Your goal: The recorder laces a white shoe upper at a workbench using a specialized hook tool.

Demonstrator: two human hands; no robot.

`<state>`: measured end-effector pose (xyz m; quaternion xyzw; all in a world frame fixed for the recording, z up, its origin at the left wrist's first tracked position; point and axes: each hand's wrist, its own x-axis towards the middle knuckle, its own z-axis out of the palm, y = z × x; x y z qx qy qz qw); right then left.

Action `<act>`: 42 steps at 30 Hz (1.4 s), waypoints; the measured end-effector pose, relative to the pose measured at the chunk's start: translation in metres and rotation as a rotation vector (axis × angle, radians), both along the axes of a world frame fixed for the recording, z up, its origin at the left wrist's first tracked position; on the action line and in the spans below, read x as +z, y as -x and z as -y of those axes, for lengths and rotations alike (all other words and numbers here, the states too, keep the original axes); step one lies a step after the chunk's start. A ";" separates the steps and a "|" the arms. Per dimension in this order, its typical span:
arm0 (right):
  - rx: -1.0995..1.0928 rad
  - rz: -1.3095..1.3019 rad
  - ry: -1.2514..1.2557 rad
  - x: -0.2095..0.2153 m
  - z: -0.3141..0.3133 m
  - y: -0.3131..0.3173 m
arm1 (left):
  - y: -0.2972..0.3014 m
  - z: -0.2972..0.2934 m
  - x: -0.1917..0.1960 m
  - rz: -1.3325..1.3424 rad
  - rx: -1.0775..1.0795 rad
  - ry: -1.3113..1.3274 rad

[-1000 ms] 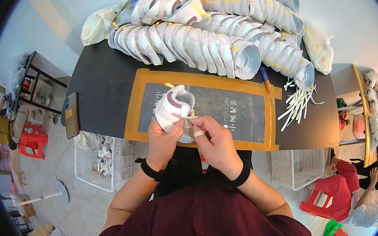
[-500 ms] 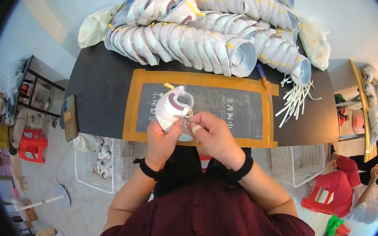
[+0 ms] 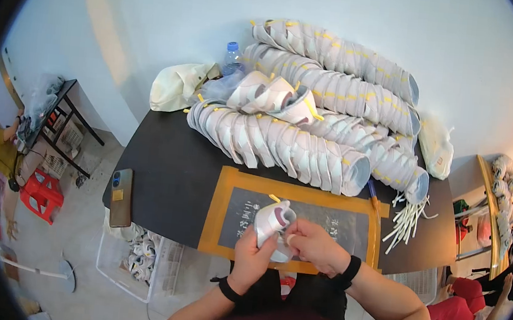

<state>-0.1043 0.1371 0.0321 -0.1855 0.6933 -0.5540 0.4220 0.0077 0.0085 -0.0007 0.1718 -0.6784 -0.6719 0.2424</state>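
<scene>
My left hand (image 3: 251,259) is closed around a small white shoe upper (image 3: 271,220) with a maroon patch and a yellow tab at its top. My right hand (image 3: 318,246) pinches at the upper's open front edge; in the earlier picture a thin pale lace end shows at these fingers, but now it is too small to make out. Both hands are over the near edge of a dark mat (image 3: 235,223) framed in orange tape. Beyond the mat lie long nested rows of similar uppers (image 3: 277,142), and a few loose uppers (image 3: 269,94) rest on top.
A bundle of white laces (image 3: 410,223) and a blue-capped pen (image 3: 372,193) lie at the right. A phone (image 3: 121,197) lies near the table's left edge. A bottle (image 3: 232,58) and a cream bag (image 3: 180,88) stand behind. Below left is a crate (image 3: 125,269) of shoe pieces. People sit at both sides.
The view has tilted up and turned left, so the table sits lower and further right in the picture. Both hands remain on the shoe upper, the right still pinching at its edge.
</scene>
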 end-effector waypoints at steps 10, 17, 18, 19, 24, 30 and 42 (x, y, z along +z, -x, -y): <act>-0.064 -0.077 -0.185 0.011 0.022 0.003 | 0.011 0.006 0.004 0.001 0.071 0.155; 0.141 -0.615 -0.125 0.009 0.017 0.003 | 0.009 0.005 0.004 -0.027 0.066 0.194; 0.044 -0.255 -0.166 0.011 0.019 0.003 | 0.008 0.005 0.001 -0.023 0.059 0.215; -0.054 0.106 -0.203 0.013 0.020 0.002 | 0.008 0.004 -0.001 -0.021 0.055 0.210; 0.186 -0.891 -0.297 0.025 0.029 -0.008 | 0.009 0.002 -0.009 -0.032 0.069 0.107; 0.233 -0.947 -0.441 0.042 0.033 -0.005 | 0.014 0.007 0.001 0.013 0.117 0.215; 0.016 -0.669 0.076 0.067 -0.011 0.006 | -0.012 0.024 0.023 -0.137 -0.335 -0.904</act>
